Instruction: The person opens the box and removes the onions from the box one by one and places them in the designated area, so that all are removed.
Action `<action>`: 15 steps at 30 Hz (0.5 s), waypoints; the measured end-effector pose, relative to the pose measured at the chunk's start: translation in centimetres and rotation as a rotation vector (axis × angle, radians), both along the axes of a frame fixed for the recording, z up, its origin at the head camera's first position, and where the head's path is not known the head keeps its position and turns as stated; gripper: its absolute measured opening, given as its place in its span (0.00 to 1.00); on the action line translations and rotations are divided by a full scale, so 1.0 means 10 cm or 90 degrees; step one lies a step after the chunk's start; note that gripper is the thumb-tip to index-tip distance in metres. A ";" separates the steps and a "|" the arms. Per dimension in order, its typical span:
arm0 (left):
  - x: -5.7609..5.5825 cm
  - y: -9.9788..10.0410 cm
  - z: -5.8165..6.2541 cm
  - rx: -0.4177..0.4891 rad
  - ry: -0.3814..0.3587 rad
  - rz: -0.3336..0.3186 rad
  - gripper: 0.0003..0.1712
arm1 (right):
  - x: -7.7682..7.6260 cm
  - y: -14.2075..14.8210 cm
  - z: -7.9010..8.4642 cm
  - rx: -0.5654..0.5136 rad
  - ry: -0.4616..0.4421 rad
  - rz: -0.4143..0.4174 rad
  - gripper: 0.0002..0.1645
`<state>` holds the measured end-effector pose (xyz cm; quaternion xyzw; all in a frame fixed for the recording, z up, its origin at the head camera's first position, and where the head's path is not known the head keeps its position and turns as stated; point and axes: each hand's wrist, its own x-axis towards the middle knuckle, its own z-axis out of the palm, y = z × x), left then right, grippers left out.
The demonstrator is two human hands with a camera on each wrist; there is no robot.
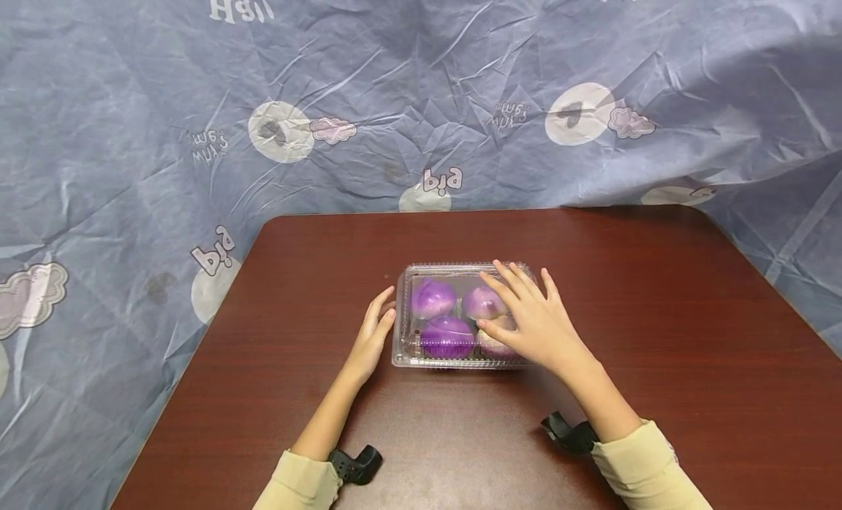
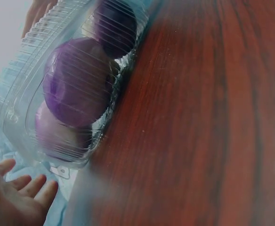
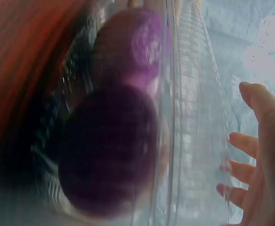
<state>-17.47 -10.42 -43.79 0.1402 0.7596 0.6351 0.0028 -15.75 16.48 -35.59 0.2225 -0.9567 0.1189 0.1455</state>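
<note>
In the head view, a clear box [image 1: 399, 316] lies with its lid down on the brown surface [image 1: 296, 313], four purple bulbs [image 1: 448, 338] inside it in two rows, the near right one much paler. My left hand [image 1: 370, 342] is just beside the box's left end, its fingers loosely extended and holding nothing. My right hand [image 1: 536, 320] is over the box's right part, fingers and thumb spread wide, partly hiding two bulbs; I cannot tell whether my fingertips touch the lid. A blue-grey printed cloth [image 1: 395, 79] hangs beyond the surface. From the left wrist, I see three bulbs through the ribbed side of the box, my left fingers apart from the plastic, and a few right-hand fingers at the top. From the right wrist, the view is blurred: two bulbs show through the plastic, my right fingers are by the lid, and my thumb stands well away from them, gripping nothing.
</note>
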 end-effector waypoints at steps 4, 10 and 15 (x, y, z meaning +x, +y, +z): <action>0.01 -0.01 -0.03 0.002 -0.021 -0.103 0.35 | 0.01 -0.12 -0.04 0.014 0.010 0.027 0.41; 0.02 -0.05 -0.08 0.000 -0.052 -0.189 0.45 | 0.02 -0.32 -0.10 0.031 0.016 0.073 0.41; 0.03 -0.08 -0.12 0.018 -0.068 -0.209 0.53 | 0.02 -0.45 -0.17 0.037 0.029 0.118 0.40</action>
